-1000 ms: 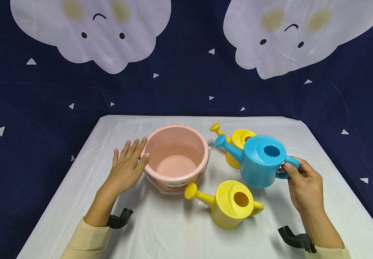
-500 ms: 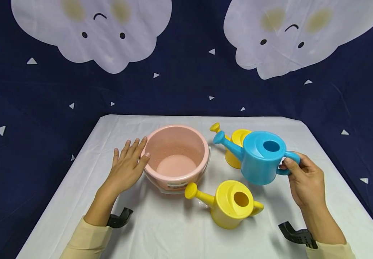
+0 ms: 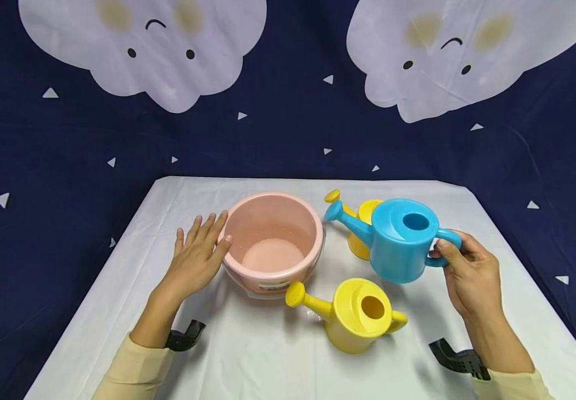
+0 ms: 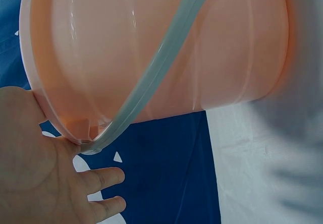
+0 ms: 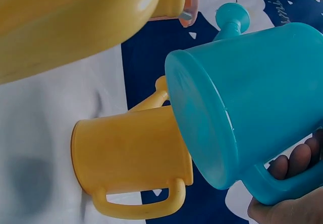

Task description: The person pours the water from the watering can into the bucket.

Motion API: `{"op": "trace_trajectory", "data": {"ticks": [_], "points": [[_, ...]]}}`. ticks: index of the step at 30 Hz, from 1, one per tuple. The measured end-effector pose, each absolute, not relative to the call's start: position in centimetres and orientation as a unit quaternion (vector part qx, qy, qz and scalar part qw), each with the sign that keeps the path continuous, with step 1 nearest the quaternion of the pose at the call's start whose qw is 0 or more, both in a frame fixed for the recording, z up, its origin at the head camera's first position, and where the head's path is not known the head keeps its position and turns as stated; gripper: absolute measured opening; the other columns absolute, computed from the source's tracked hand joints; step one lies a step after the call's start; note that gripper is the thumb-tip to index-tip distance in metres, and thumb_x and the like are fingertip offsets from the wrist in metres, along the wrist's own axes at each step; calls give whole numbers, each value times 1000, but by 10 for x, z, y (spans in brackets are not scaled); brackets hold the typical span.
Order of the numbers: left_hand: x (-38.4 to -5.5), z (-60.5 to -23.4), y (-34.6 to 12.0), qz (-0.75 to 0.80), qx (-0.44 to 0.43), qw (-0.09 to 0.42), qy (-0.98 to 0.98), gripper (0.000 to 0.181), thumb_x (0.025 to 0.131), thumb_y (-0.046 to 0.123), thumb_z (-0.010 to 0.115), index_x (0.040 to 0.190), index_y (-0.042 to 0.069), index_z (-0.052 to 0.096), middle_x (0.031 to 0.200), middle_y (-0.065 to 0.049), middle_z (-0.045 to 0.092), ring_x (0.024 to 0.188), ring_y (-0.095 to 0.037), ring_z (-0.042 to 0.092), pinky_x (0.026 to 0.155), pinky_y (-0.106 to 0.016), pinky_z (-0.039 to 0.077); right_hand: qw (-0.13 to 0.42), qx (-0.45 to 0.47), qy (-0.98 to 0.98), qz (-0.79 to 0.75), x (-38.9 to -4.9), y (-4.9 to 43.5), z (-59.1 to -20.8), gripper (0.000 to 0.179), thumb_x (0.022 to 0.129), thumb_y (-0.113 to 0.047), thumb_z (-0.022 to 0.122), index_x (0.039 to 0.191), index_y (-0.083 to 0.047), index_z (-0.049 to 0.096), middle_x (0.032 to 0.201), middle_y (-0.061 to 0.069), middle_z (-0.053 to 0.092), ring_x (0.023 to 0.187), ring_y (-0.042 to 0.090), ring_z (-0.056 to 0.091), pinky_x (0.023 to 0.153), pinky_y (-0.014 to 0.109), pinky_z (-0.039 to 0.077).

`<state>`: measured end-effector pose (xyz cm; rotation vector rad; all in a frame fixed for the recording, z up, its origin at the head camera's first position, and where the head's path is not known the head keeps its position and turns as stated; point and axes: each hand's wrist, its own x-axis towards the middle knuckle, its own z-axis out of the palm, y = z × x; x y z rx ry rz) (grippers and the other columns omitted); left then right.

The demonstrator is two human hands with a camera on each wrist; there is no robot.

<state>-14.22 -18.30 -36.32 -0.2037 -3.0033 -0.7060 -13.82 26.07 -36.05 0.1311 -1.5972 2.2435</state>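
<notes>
My right hand grips the handle of a blue watering can, which is held up off the table with its spout toward the bucket. In the right wrist view the can's base shows, and fingers curl through the handle. With fingers spread and straight, my left hand rests against the left side of a pink bucket. Its grey handle hangs down in the left wrist view. A yellow watering can stands in front; another yellow can is partly hidden behind the blue one.
A white cloth covers the table. Behind it hangs a dark blue backdrop with clouds and small triangles. Black wrist mounts stick out from both wrists. The front yellow can's spout reaches close to the bucket's lower right.
My right hand has raised the blue watering can and shifted it slightly left, its spout nearer the bucket. The left hand, bucket and yellow cans have stayed in place.
</notes>
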Motion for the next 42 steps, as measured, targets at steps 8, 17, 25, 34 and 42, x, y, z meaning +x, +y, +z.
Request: {"op": "trace_trajectory", "data": {"ticks": [8,17,25,34,42], "points": [[-142,-363,-183,-229,-66,22,-971,60,99,55,22,153,30,9,159,-13,14,148,-36,-1,113,-64,-9,185,45,-574,797,-138,259,-357,21,84,6,63,105,9,64,88,7,63,73,14,62,68,20,55],[-142,-363,-183,-231,-66,23,-970,60,99,54,23,153,30,9,159,-13,14,148,-36,-1,113,-64,-8,177,52,-579,794,-140,257,-350,20,85,6,62,104,8,65,89,7,64,72,14,63,68,20,56],[-142,-363,-183,-232,-66,25,-970,60,99,55,22,152,30,9,159,-14,15,148,-35,-1,113,-64,-7,161,86,-559,809,-143,255,-343,16,86,6,60,101,7,65,86,7,67,71,13,64,66,20,56],[-142,-361,-182,-231,-64,20,-971,60,100,54,22,153,30,8,159,-13,13,148,-35,-2,113,-64,-6,159,94,-566,804,-143,250,-336,17,85,6,61,102,7,65,86,6,66,72,13,64,67,20,56],[-143,-362,-182,-230,-64,18,-971,60,100,54,23,153,29,9,160,-13,12,148,-34,-2,116,-60,-5,153,112,-566,802,-145,249,-332,16,86,8,60,101,7,64,87,6,66,73,14,63,68,20,56]]}}
